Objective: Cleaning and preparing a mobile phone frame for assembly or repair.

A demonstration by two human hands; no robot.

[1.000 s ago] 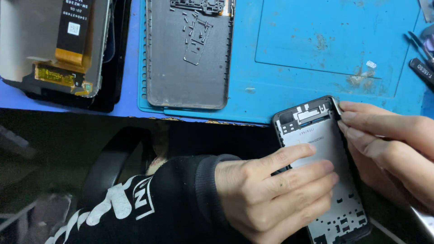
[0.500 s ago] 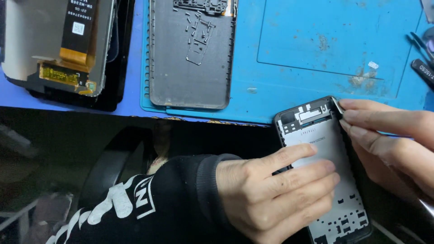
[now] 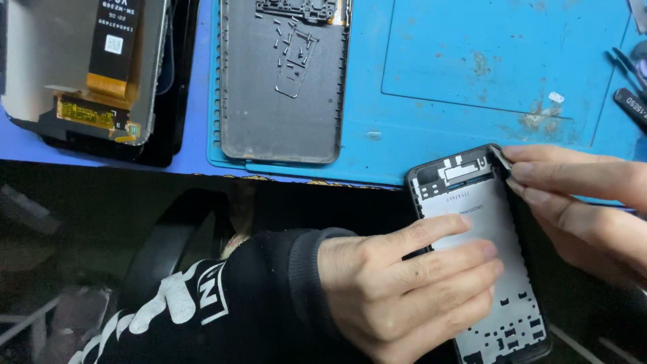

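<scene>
My left hand (image 3: 404,283), in a black sleeve with white print, grips a bare black phone frame (image 3: 472,202) from its left side, fingers lying across the pale inner plate. My right hand (image 3: 579,195) comes in from the right and its fingertips pinch a small dark strip (image 3: 500,156) at the frame's top right corner. The frame is held just off the front edge of the blue work mat (image 3: 472,81).
A grey phone back cover (image 3: 283,87) with several tiny screws lies inner side up on the mat. A loose display panel (image 3: 81,67) with a flex cable rests on a dark phone at the left. Tool tips (image 3: 630,101) poke in at the right edge.
Little has changed: both hands stay on the frame, and my right fingertips have shifted slightly at its top right corner.
</scene>
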